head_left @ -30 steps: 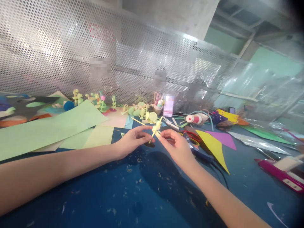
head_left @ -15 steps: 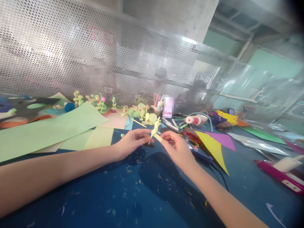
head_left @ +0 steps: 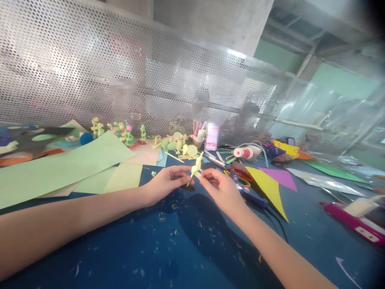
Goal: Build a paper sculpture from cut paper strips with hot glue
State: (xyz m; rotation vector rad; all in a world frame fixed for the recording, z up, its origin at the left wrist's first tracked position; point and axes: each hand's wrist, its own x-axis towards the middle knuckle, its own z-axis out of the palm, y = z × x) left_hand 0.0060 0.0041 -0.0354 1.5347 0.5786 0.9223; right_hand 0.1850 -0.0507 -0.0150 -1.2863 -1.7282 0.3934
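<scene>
Pinching a small pale-yellow piece [head_left: 197, 163] from either side, the left hand [head_left: 167, 182] and right hand [head_left: 224, 188] hold it above the blue table [head_left: 129, 249]. Fingertips cover parts of it, so its exact shape is hard to read. A dark disc [head_left: 189, 188] beneath is partly hidden; the magenta power strip [head_left: 338, 213] runs off the right edge; shapes behind the perforated screen [head_left: 75, 60] blur.

2 bare, slim forearms [head_left: 75, 218], narrow wrists [head_left: 143, 194], bare hands [head_left: 224, 190], slender fingers [head_left: 180, 169]
</scene>
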